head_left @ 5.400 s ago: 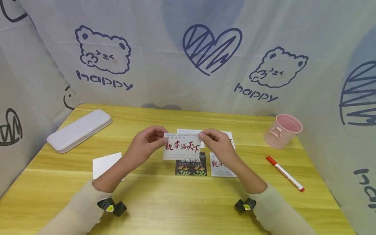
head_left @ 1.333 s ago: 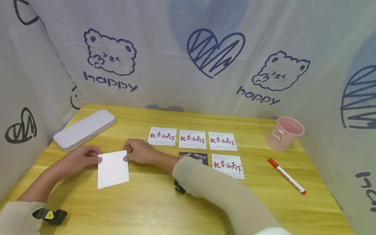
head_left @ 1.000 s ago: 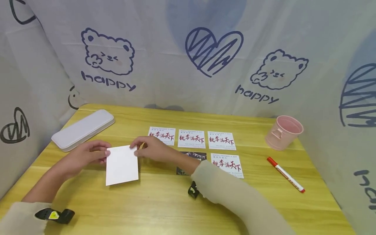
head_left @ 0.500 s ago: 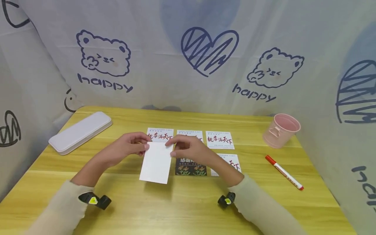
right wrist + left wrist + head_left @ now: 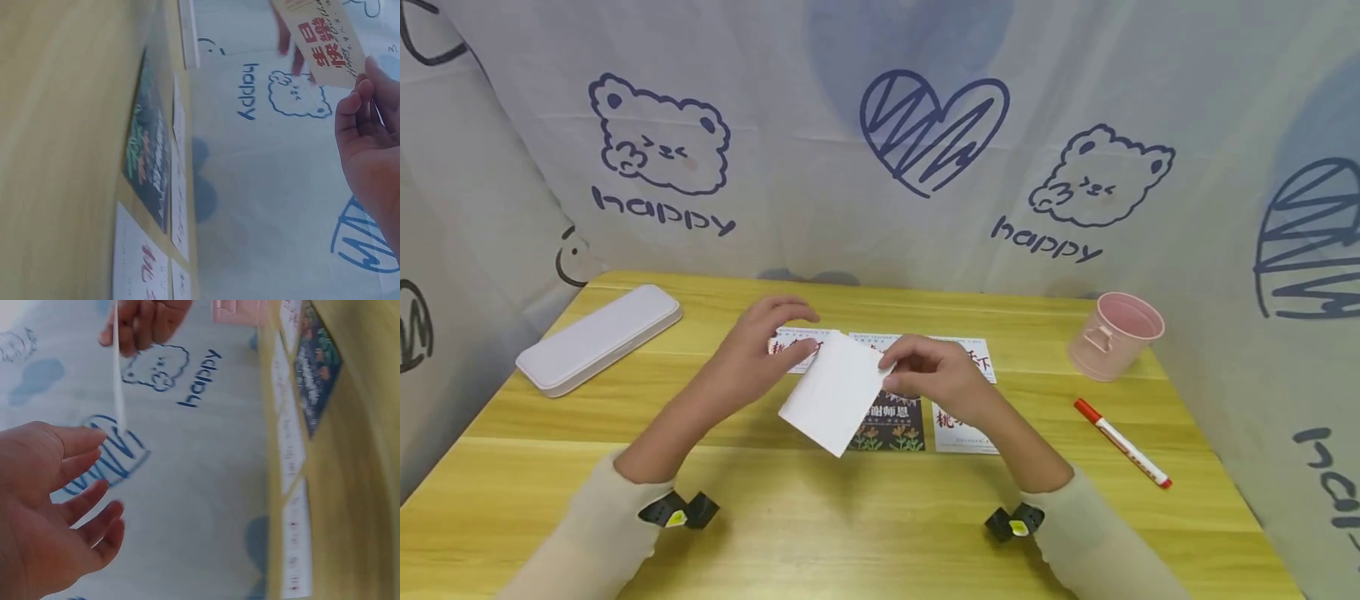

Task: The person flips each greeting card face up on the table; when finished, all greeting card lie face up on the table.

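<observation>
My right hand pinches a card by its right corner, above the table. The card is tilted, its blank white side facing the head camera. On its other side, the right wrist view shows red and black lettering on the cream card face. My left hand is at the card's upper left with fingers spread; in the left wrist view that hand holds nothing. Below lie a black card with flowers and several white cards with red lettering, one of them a lower-right card, partly hidden by my hands.
A white case lies at the table's left. To the right stand a pink cup and, nearer, a red-and-white marker lying down. A printed curtain hangs behind the wooden table.
A red-lettered card held earlier now lies in the back row. Both hands lifted the blank-backed card from the left and brought it rightward; my left hand has since released it, and it has turned.
</observation>
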`<state>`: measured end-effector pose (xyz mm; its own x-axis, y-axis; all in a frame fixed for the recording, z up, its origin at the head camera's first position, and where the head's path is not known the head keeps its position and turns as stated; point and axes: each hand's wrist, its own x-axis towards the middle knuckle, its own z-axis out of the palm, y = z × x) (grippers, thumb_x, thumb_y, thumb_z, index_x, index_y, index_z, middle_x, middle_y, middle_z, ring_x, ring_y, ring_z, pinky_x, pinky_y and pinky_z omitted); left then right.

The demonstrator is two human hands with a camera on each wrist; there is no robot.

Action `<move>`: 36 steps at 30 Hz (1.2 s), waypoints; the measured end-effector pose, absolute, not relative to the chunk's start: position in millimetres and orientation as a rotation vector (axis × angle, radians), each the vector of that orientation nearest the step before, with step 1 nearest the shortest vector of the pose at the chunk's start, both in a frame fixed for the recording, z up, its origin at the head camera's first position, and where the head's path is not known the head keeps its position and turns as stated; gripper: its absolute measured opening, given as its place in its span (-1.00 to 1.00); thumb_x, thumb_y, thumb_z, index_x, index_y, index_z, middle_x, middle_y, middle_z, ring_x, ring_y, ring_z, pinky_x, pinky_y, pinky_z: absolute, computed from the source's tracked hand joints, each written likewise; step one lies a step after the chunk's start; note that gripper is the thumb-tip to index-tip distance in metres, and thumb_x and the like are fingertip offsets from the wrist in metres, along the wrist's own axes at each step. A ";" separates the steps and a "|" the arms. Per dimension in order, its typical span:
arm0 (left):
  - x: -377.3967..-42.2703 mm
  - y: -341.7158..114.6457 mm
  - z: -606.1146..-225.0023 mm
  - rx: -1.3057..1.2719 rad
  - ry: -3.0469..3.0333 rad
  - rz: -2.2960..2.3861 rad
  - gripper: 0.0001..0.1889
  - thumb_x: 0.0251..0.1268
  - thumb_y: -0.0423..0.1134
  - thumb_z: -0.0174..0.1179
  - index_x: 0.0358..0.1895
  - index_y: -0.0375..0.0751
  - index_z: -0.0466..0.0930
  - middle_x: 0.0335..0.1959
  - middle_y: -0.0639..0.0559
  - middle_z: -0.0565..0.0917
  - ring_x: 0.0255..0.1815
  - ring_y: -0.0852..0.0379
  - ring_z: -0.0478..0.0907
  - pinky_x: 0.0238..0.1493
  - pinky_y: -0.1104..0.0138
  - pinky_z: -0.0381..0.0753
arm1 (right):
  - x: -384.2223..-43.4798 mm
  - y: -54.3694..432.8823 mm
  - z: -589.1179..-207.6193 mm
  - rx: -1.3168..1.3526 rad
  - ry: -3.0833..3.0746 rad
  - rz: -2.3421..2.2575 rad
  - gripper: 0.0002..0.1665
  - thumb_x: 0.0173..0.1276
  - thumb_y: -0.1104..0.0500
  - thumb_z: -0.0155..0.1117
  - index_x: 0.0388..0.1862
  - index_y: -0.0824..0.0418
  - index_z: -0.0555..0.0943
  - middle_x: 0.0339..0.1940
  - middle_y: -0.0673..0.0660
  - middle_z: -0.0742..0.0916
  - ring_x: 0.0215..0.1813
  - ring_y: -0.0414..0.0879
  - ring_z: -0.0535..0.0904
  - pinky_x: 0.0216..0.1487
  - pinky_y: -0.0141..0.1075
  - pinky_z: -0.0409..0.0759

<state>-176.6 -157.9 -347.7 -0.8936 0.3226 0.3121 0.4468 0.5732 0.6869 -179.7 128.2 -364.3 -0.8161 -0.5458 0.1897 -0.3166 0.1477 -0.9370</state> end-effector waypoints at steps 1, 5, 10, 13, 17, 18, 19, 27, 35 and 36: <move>-170.9 -157.1 -342.3 -0.670 -2.599 -1.157 -0.72 0.37 -0.30 0.29 0.12 -0.14 0.61 0.29 -0.12 0.49 0.32 -0.15 0.37 0.23 -0.08 0.42 | -179.9 129.5 -363.2 -0.835 2.232 -1.760 -0.81 0.37 0.23 0.39 -0.07 0.20 0.67 -0.29 0.11 0.66 -0.33 -0.12 0.53 -0.30 -0.37 0.60; -151.2 -148.7 -327.8 -0.821 -2.454 -1.063 -0.74 0.31 -0.33 0.34 0.05 -0.17 0.65 0.24 -0.11 0.55 0.32 -0.14 0.38 0.29 -0.08 0.40 | -181.7 132.2 -361.2 -0.783 2.296 -1.892 -0.84 0.39 0.25 0.36 -0.09 0.26 0.67 -0.29 0.09 0.68 -0.33 -0.08 0.57 -0.25 -0.33 0.64; -143.0 -135.5 -331.6 -0.995 -2.479 -1.119 -0.67 0.28 -0.26 0.40 0.09 -0.13 0.63 0.18 -0.03 0.59 0.24 0.00 0.50 0.20 0.06 0.57 | -182.8 130.6 -362.5 -0.692 2.353 -2.030 -0.84 0.42 0.22 0.34 -0.10 0.27 0.69 -0.32 0.15 0.70 -0.32 -0.03 0.61 -0.20 -0.30 0.69; -145.7 -132.1 -339.0 -1.024 -2.512 -1.090 -0.63 0.23 -0.27 0.43 0.10 -0.12 0.61 0.15 -0.01 0.60 0.19 0.01 0.53 0.16 0.09 0.60 | -182.3 127.2 -363.1 -0.614 2.337 -2.083 -0.78 0.42 0.16 0.35 -0.06 0.27 0.70 -0.30 0.23 0.73 -0.29 -0.04 0.67 -0.13 -0.24 0.72; -152.4 -134.8 -345.9 -1.014 -2.527 -1.052 -0.69 0.27 -0.34 0.38 0.06 -0.11 0.62 0.07 0.04 0.64 0.13 0.07 0.57 0.17 0.10 0.59 | -182.4 122.7 -361.7 -0.515 2.245 -2.168 -0.68 0.41 0.13 0.37 0.00 0.34 0.68 -0.24 0.30 0.74 -0.28 -0.08 0.72 -0.07 -0.19 0.73; -153.7 -136.3 -346.6 -1.002 -2.531 -1.058 -0.73 0.30 -0.36 0.35 0.04 -0.10 0.63 0.05 0.06 0.65 0.10 0.09 0.57 0.16 0.11 0.60 | -182.6 122.0 -361.0 -0.500 2.219 -2.187 -0.67 0.41 0.14 0.36 0.01 0.36 0.67 -0.23 0.30 0.73 -0.28 -0.09 0.73 -0.07 -0.19 0.74; -154.6 -137.9 -346.6 -0.987 -2.534 -1.075 -0.75 0.33 -0.37 0.32 0.03 -0.09 0.64 0.03 0.07 0.67 0.09 0.11 0.59 0.15 0.12 0.61 | -183.0 121.6 -360.2 -0.492 2.198 -2.198 -0.66 0.42 0.15 0.36 0.02 0.38 0.66 -0.23 0.27 0.74 -0.28 -0.10 0.73 -0.07 -0.21 0.74; -159.6 -145.0 -344.9 -0.690 -2.613 -1.533 -0.82 0.47 -0.31 0.19 0.02 -0.12 0.70 0.01 -0.02 0.71 0.01 0.04 0.68 -0.03 0.21 0.69 | -183.9 129.8 -355.1 -0.536 2.402 -1.894 -0.69 0.45 0.06 0.33 0.08 0.16 0.69 -0.26 0.17 0.72 -0.49 -0.02 0.56 -0.46 -0.29 0.58; -168.7 -148.1 -349.0 -0.544 -2.594 -1.927 -0.79 0.48 -0.32 0.17 0.06 -0.22 0.67 0.07 -0.12 0.69 0.00 0.04 0.65 0.06 0.26 0.67 | -184.0 136.9 -353.3 -0.674 2.623 -1.527 -0.74 0.44 -0.01 0.33 0.02 0.03 0.71 -0.12 0.00 0.68 -0.25 0.04 0.56 -0.31 -0.31 0.55; -168.7 -147.4 -349.2 -0.545 -2.582 -1.956 -0.79 0.48 -0.33 0.17 0.08 -0.23 0.65 0.06 -0.13 0.69 -0.02 0.04 0.64 0.03 0.28 0.67 | -183.5 136.5 -353.2 -0.700 2.620 -1.497 -0.74 0.44 0.00 0.33 0.04 0.03 0.70 -0.10 -0.01 0.68 -0.21 0.02 0.57 -0.28 -0.30 0.57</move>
